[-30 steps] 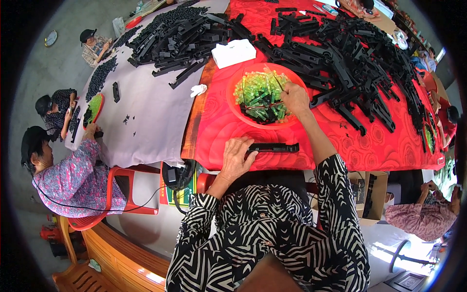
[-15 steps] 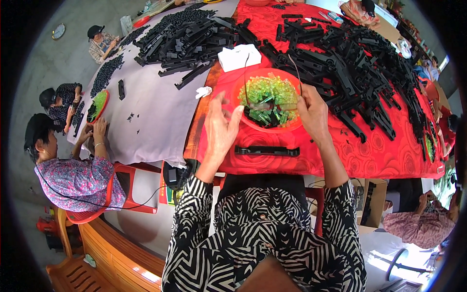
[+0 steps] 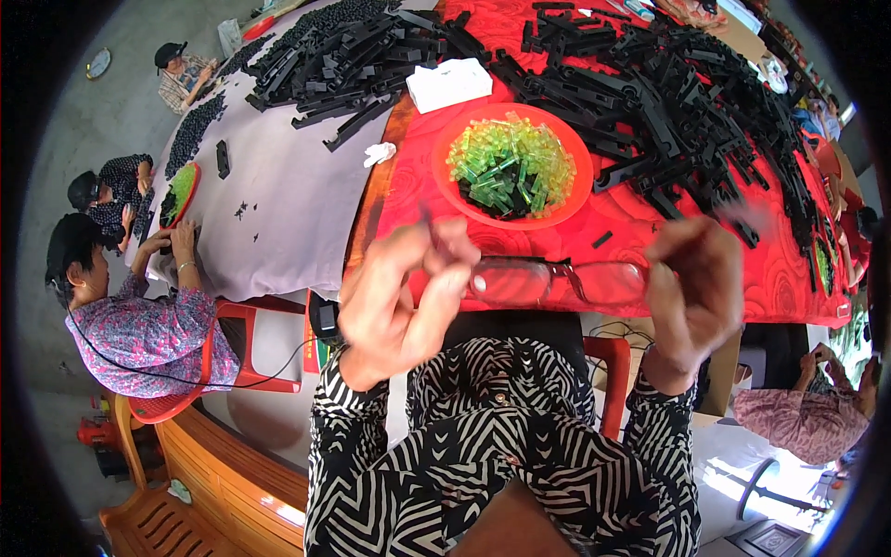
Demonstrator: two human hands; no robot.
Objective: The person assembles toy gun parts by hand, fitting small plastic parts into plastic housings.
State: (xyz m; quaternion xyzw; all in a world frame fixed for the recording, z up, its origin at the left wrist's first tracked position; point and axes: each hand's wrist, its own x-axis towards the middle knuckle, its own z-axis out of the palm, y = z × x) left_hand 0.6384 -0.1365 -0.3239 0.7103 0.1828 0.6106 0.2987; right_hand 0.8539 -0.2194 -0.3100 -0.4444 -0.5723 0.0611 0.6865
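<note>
A pair of eyeglasses (image 3: 520, 283) is raised in front of the table's near edge, its lenses spread between my two hands. My left hand (image 3: 394, 302) has its fingers closed around the left side of the frame. At the other side, my right hand (image 3: 694, 297) pinches the glasses near the right lens; both hands are a little blurred. Beyond them stands a red bowl (image 3: 583, 186) of small clear yellow-green tubes (image 3: 515, 153) and dark green ones. A long black plastic part that lay before the bowl is mostly hidden behind the glasses.
Black plastic parts lie heaped at the back left (image 3: 348, 65) and right (image 3: 677, 121). A white box (image 3: 450, 85) and a crumpled tissue (image 3: 379, 153) lie by the bowl. At the left, a person in a flowered shirt (image 3: 153, 325) sits working at the grey-covered table.
The glasses have come from over the bowl toward my body and turned, showing their lenses. My left hand, open before, now grips them too. The bowl appears slightly higher in the view.
</note>
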